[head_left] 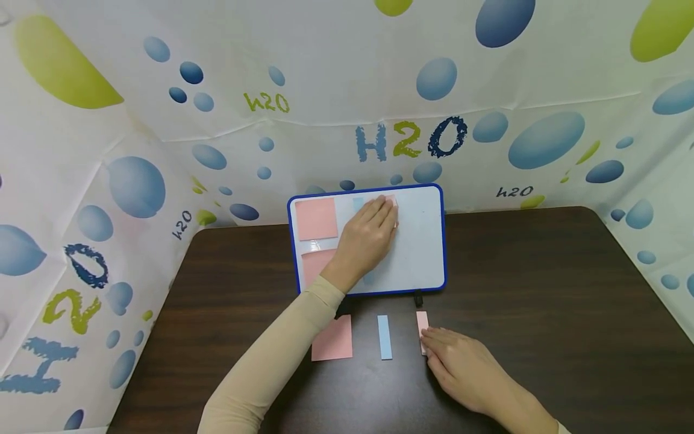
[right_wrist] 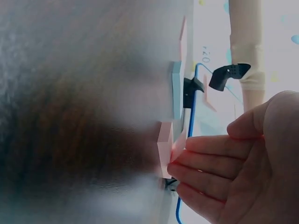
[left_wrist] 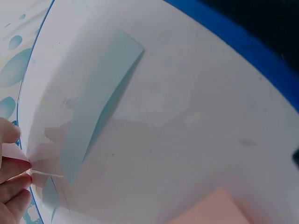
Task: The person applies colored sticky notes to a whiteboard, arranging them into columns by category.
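My left hand [head_left: 368,234] is at the upper middle of a whiteboard [head_left: 420,247], its fingertips over a narrow pink sticky strip [head_left: 392,199]. In the left wrist view, pink paper shows between the thumb and fingers [left_wrist: 16,172], which pinch it. A blue sticky strip [left_wrist: 100,109] clings to the board beside it, one long edge lifting. On the table, my right hand [head_left: 468,367] touches a pad of narrow pink strips [head_left: 422,319] with straight fingers. A pink sheet stands away from that pad in the right wrist view.
Two pink square notes [head_left: 316,219] sit on the board's left side, the lower partly hidden by the left arm. A blue strip pad [head_left: 384,337] and a pink square pad [head_left: 333,341] lie on the dark table [head_left: 542,289]. Black feet [head_left: 418,298] support the board.
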`<state>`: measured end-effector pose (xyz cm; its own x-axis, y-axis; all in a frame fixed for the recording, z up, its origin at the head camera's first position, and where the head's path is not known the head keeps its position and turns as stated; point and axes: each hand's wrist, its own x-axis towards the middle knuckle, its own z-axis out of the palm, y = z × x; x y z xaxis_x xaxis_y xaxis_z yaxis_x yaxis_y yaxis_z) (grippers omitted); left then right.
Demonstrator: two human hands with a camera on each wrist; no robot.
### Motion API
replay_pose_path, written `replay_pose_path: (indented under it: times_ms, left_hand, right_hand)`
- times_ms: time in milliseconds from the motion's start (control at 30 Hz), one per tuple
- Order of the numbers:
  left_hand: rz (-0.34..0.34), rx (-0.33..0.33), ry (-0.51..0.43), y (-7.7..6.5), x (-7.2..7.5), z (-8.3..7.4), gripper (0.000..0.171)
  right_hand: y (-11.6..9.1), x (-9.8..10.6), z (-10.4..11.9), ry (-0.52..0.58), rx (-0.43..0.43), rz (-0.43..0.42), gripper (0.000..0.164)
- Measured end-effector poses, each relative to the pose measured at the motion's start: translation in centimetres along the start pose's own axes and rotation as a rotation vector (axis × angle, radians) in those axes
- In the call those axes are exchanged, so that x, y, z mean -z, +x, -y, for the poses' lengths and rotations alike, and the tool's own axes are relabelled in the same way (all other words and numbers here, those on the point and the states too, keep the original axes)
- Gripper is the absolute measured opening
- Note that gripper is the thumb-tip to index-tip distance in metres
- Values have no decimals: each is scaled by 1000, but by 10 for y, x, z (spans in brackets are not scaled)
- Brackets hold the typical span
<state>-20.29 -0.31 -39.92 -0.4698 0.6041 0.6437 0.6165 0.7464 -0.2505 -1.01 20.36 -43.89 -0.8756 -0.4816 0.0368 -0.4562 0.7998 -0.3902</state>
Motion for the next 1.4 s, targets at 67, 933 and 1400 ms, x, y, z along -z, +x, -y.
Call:
replay_pose_path:
  times_ms: [67,933,1400]
  left_hand:
    - [9,-2,-6,0,0,1,30]
    - [76,-21,-26,-4,2,3,49]
    - [98,-18,1,-5,6,4,37]
  right_hand:
    - [1,1,1,-5,6,-14,29]
    - [72,41,-14,7,75,-243,37]
    - [116,40,-17,-31,151,-388,42]
